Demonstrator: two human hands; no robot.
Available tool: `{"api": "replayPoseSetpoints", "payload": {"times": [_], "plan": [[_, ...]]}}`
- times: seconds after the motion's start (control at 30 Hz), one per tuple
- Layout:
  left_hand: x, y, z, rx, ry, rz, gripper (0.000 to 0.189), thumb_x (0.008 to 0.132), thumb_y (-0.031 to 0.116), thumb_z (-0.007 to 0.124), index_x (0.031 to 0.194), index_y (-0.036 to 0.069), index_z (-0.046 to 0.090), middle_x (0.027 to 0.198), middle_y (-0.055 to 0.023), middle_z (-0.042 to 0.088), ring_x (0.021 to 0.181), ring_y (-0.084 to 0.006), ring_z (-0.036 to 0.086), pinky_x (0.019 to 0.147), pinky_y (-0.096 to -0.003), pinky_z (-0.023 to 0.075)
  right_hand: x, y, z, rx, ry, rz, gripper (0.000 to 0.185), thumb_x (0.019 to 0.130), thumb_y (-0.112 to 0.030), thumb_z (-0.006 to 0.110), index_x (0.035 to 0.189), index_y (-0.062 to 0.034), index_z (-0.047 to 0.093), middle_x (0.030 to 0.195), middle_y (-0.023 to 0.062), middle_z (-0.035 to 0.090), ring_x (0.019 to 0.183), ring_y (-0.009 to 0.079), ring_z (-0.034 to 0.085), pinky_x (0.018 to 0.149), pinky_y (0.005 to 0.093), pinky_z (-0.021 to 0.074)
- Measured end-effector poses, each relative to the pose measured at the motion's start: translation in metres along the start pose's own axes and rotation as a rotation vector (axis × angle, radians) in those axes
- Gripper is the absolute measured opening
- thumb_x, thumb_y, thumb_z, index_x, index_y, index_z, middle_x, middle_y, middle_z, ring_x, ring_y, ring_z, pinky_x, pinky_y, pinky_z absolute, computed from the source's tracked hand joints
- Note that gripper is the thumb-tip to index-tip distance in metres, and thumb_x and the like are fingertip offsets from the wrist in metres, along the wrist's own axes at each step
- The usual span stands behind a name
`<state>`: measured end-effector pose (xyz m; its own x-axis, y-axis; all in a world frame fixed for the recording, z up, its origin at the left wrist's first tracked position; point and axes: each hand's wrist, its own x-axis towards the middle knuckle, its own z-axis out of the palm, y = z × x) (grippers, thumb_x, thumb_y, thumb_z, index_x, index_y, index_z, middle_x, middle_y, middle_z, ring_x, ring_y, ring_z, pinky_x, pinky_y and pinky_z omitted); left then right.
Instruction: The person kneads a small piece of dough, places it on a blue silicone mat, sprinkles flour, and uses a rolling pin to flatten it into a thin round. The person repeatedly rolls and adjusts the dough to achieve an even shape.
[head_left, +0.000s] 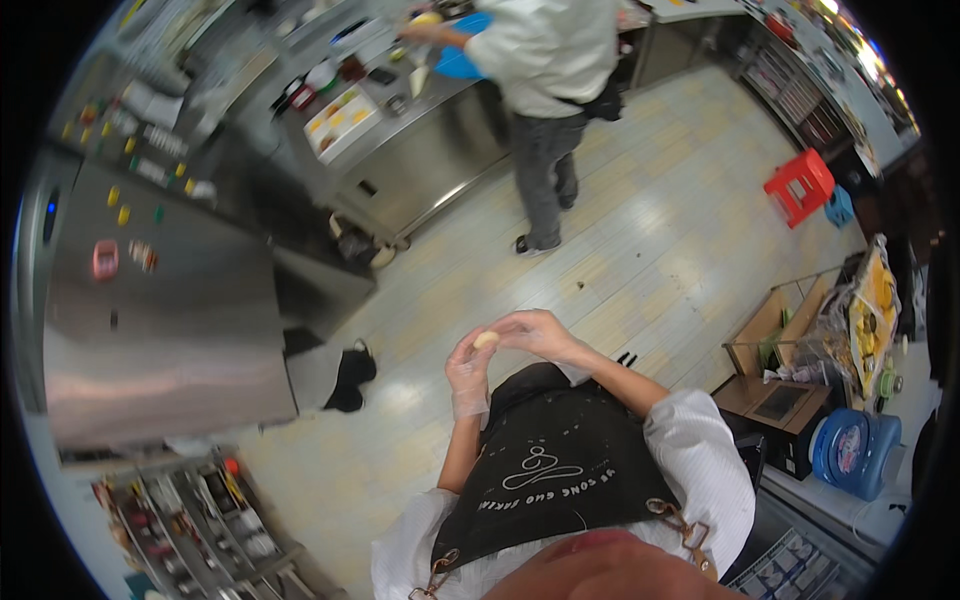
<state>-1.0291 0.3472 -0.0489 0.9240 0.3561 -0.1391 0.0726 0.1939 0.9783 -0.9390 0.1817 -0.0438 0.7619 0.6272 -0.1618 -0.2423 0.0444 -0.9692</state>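
Note:
A small pale, rounded piece (486, 340), which looks like dough, is held up in front of my black apron (555, 465). My left hand (469, 369), in a clear plastic glove, grips it between the fingertips. My right hand (536, 334), gloved the same way, reaches in from the right, and its fingertips meet the piece from the side. Both hands are in mid-air above the tiled floor, apart from any counter. The fingers partly hide the piece.
A co-worker (547, 90) stands at a steel counter (427, 165) bearing a white tray (341, 124) of food. At left is a steel refrigerator (165, 330), with a shelf rack (195, 517) below. A red stool (799, 187) and blue water bottle (855, 454) are at right.

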Motion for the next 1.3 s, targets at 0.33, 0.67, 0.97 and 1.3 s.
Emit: {"api": "replayPoseSetpoints", "payload": {"times": [0.33,0.67,0.97,1.3], "plan": [[0.179,-0.03,0.183,0.52,-0.648,0.044,0.042,0.088,0.005,0.08,0.125,0.0,0.059,0.096,-0.0063,0.073,0.088,-0.0107,0.067,0.081,-0.028,0.0557,0.03,-0.022,-0.216,-0.333,0.426,-0.193,0.028,0.089,-0.011,0.077,0.116,-0.0051,0.074,0.096,0.0062,0.073,0.087,0.0168,0.07,0.082,0.0321,0.0559],[0.366,-0.007,0.37,0.68,-0.888,-0.061,0.049,0.089,0.011,0.08,0.13,-0.001,0.056,0.098,-0.0096,0.071,0.094,-0.0145,0.068,0.084,-0.0289,0.0554,0.109,-0.101,-0.398,-0.129,0.516,-0.025,0.02,0.09,-0.008,0.078,0.106,0.0027,0.072,0.097,0.0065,0.074,0.087,0.0121,0.067,0.082,0.0294,0.0557],[0.504,-0.033,0.524,0.007,-0.532,-0.489,0.035,0.09,0.014,0.079,0.117,-0.003,0.064,0.103,-0.0103,0.072,0.093,-0.0147,0.069,0.082,-0.0269,0.055,0.232,-0.106,-0.615,0.201,0.485,0.203,0.018,0.095,-0.008,0.072,0.107,0.0042,0.07,0.094,0.006,0.072,0.083,0.0113,0.066,0.076,0.0251,0.0546],[0.697,-0.04,0.582,0.036,0.204,-0.245,0.033,0.087,0.018,0.079,0.116,0.005,0.069,0.095,-0.0089,0.073,0.088,-0.0137,0.068,0.078,-0.031,0.0544,0.415,-0.195,-0.797,-0.106,0.241,0.148,0.031,0.095,-0.017,0.07,0.119,0.004,0.067,0.102,0.0059,0.07,0.094,0.0126,0.064,0.086,0.0281,0.0501]]}}
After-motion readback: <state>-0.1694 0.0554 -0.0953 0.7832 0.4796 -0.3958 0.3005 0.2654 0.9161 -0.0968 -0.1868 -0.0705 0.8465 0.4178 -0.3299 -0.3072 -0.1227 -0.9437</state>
